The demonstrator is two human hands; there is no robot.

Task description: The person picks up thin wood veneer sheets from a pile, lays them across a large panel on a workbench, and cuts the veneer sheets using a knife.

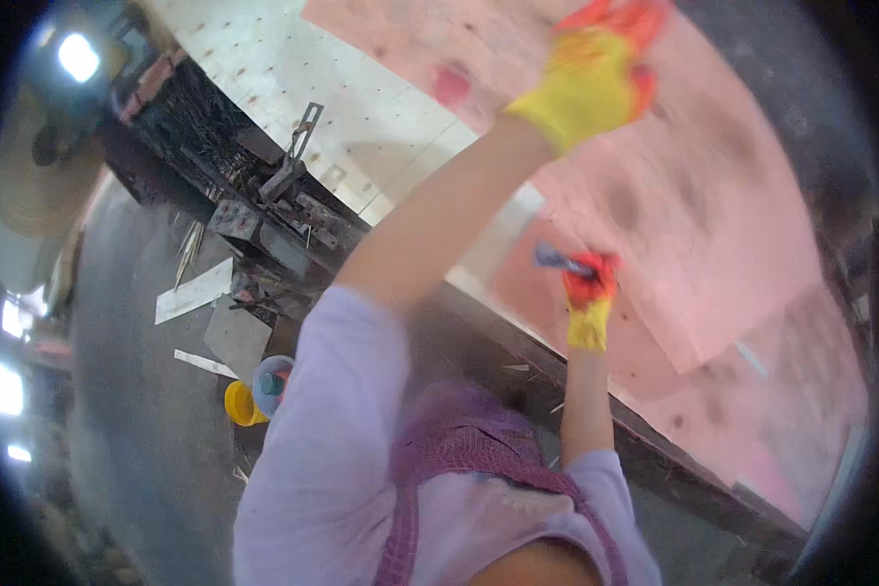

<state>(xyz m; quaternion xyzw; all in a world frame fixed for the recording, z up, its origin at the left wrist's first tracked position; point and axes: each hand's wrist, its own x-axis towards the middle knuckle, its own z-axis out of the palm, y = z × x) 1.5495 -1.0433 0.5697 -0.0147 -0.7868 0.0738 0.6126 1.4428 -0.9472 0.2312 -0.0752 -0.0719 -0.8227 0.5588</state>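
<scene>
My left hand [596, 73], in a yellow glove with red-orange fingers, reaches out over the far part of a pink-tinted wood sheet [693, 234]. Motion smears its fingers, so I cannot tell whether they are apart or closed. Closer to my body, my right hand [591, 283] wears the same kind of glove. It is closed around a small blue-grey tool [557, 258], which sticks out to the left; its exact kind is unclear. Under the pink sheet's left side lies a pale, dotted wood sheet [381, 103]. A red patch [450, 86] marks the pink surface.
Dark metal machinery [264, 225] with a slotted upright bracket [308, 127] stands along the left edge of the sheets. On the floor are a yellow container [244, 403], a clear-blue container [272, 381] and pale wood strips [195, 291]. A dark edge [654, 439] borders the near side.
</scene>
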